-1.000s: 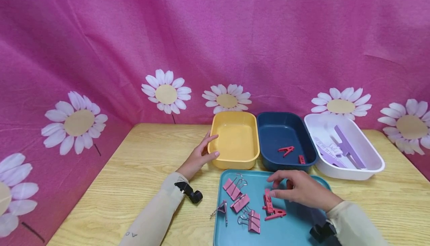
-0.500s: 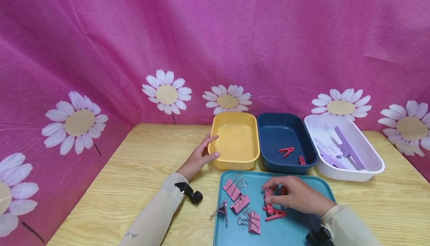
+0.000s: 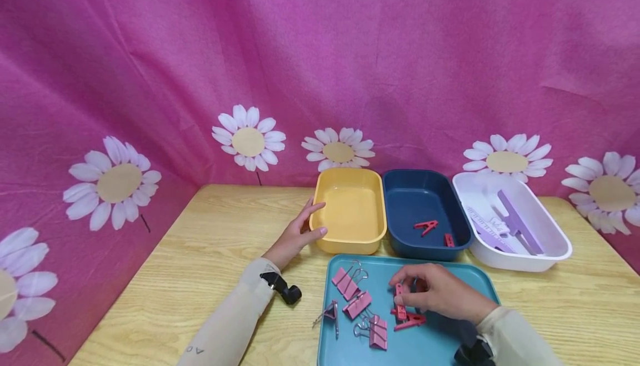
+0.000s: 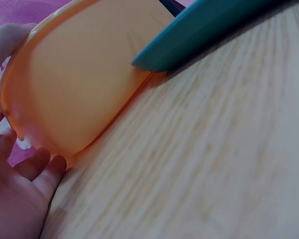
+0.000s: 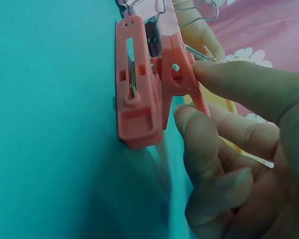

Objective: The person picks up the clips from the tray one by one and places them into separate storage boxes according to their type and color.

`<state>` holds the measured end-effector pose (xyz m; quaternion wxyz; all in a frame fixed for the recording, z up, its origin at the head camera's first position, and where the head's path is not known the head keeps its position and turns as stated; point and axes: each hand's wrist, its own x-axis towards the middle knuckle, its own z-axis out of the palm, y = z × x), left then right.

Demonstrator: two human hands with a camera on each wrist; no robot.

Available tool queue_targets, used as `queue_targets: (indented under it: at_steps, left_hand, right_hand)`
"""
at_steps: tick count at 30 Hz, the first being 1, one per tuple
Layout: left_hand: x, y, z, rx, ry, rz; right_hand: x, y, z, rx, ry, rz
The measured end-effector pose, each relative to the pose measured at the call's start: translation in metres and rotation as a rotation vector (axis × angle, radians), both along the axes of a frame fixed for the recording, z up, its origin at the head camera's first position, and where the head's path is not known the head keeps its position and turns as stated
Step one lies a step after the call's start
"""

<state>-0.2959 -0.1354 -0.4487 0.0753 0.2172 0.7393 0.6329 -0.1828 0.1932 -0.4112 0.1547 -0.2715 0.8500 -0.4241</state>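
Observation:
My left hand [image 3: 295, 238] grips the near left side of a yellow bin [image 3: 352, 205], thumb at the rim and several fingers curled against the outer wall in the left wrist view. Over a teal tray [image 3: 445, 349], my right hand [image 3: 445, 294] pinches a red clothespin [image 3: 400, 305] between thumb and fingertips; the right wrist view shows this clothespin [image 5: 177, 74] tight beside a second red clothespin [image 5: 137, 112], which lies on the tray. Left of them on the tray are several pink binder clips [image 3: 378, 332] with wire handles.
A navy bin [image 3: 417, 205] with two red clothespins [image 3: 426, 227] stands right of the yellow bin. Beyond it, a white bin [image 3: 555, 249] holds purple items [image 3: 520, 224], one with ruler markings. A pink flowered cloth [image 3: 320, 49] hangs behind the wooden table [image 3: 225, 232].
My right hand has moved down and slightly left onto the red clothespin, its thumb and fingers closing in on it. My left hand stays on the yellow bin.

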Motion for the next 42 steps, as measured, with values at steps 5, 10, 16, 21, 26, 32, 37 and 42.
queue_targets:
  at_steps: [5,10,16,21,26,32,37,42]
  left_hand:
    - [-0.0003,-0.0003,-0.0007,0.003,-0.001,-0.012]
    - [0.0011,0.0,0.0,0.015,-0.011,-0.019]
    - [0.0006,-0.0003,-0.002,0.009,-0.017,-0.008]
    - [-0.0003,-0.0005,-0.0025,0.012,-0.011,-0.005]
    - [-0.0004,-0.0005,-0.0027,0.005,-0.002,-0.001]
    - [-0.0011,-0.0004,-0.0027,0.005,-0.009,-0.002]
    - [-0.001,-0.0003,-0.0018,0.01,0.004,-0.005]
    - [-0.0015,-0.0003,-0.0009,0.003,-0.002,-0.007]
  right_hand:
    - [0.0001,0.0004,-0.0006,-0.022,-0.019,0.008]
    - [-0.0003,0.0005,-0.0008,-0.049,-0.025,0.022]
    - [-0.0016,0.0009,-0.0009,-0.081,-0.06,0.032]
    - [-0.0016,0.0019,0.0006,-0.095,-0.102,0.035]
    - [-0.0005,0.0017,0.0023,-0.104,-0.105,0.034]
    - [-0.0005,0.0016,0.0034,-0.115,-0.102,0.036]
    - [-0.0011,0.0026,0.0052,-0.117,-0.09,0.021]
    - [-0.0018,0.0047,0.0077,-0.113,-0.075,-0.004]
